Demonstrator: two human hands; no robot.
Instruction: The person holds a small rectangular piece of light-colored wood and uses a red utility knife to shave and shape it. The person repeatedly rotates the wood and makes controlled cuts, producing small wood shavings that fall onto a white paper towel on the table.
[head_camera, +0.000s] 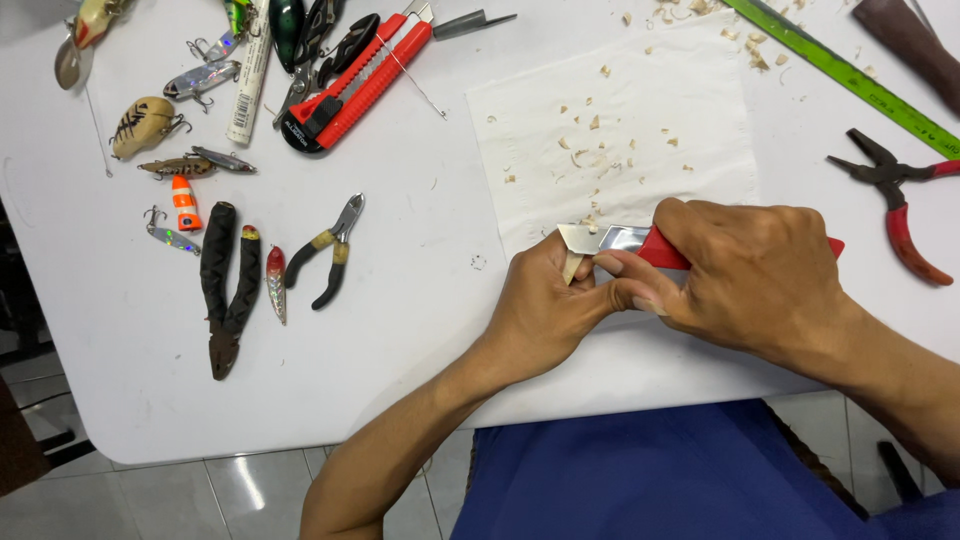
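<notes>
1. Right hand (755, 275) clamped on red-handled utility knife (640, 243), blade against small pale wooden piece (572, 266).
2. Left hand (545, 310) pinches that piece, over white paper sheet (700, 130) on white table (400, 300).

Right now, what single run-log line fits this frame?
right hand: holds red utility knife | left hand: holds small wood piece at blade | shavings on paper sheet | white table

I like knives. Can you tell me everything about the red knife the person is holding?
The red knife is a utility cutter with a red handle and a shiny metal blade with a slanted tip. The right hand wraps its handle, hiding most of it. Its blade lies against a small pale wood piece pinched in the left hand, above the white table.
</notes>
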